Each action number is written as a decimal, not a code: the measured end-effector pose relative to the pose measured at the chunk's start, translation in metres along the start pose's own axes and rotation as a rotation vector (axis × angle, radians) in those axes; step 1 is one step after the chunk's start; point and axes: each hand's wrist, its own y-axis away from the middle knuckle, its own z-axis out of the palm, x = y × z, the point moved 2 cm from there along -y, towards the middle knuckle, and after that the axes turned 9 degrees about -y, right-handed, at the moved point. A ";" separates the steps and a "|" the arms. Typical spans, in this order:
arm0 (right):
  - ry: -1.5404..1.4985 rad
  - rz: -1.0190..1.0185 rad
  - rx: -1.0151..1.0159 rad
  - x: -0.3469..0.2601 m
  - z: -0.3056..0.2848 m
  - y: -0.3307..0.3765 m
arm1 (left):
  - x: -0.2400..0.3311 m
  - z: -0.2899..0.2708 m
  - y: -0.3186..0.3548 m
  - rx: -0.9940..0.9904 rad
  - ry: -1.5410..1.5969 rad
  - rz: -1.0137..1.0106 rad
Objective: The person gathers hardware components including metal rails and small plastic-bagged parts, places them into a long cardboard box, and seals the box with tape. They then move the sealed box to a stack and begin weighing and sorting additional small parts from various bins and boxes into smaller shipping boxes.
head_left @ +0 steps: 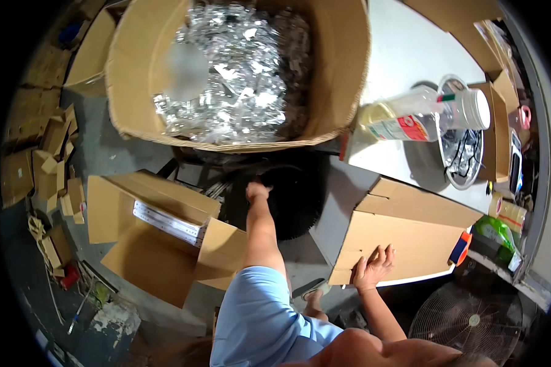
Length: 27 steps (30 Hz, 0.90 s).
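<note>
My left hand (258,191) reaches down at the middle, over the left part of a black rounded thing (297,205). It is small and partly lost in the dark there, so whether its fingers grip anything cannot be made out. On the right, my right hand (374,269) lies with fingers spread on the near part of a brown cardboard piece (404,241), which has folded panels and small slots. Left of my left arm stands an open cardboard box (147,275), with a white printed strip (168,221) along its inside.
A big carton (337,79) of shiny clear-silver pieces stands ahead. On the white table (404,37) are a clear plastic jar (422,116) and an oval container (462,162). A tape roll (461,248) sits by the cardboard, a round fan (471,319) at lower right. Cardboard scraps (55,159) lie left.
</note>
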 end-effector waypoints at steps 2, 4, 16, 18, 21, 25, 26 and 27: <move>-0.006 -0.009 -0.011 -0.005 -0.001 -0.003 | -0.006 -0.009 -0.003 0.015 0.097 -0.020; -0.019 -0.005 -0.017 -0.011 -0.002 -0.004 | -0.025 -0.014 -0.013 0.082 0.129 -0.017; -0.020 0.030 -0.030 -0.004 -0.003 0.005 | -0.015 -0.001 0.011 0.019 0.053 0.004; -0.020 0.034 -0.043 -0.006 -0.005 0.001 | -0.022 -0.008 0.016 0.000 0.077 0.012; -0.038 0.017 -0.013 -0.009 -0.004 -0.002 | -0.038 -0.014 0.011 0.040 0.100 0.026; -0.040 0.014 -0.027 -0.015 -0.004 -0.002 | -0.064 -0.006 -0.006 0.133 0.204 0.034; -0.043 0.015 -0.029 -0.012 -0.005 -0.002 | -0.067 -0.005 -0.009 0.097 0.255 -0.028; -0.044 0.015 -0.026 -0.011 -0.005 -0.002 | -0.069 -0.005 -0.012 0.063 0.308 -0.089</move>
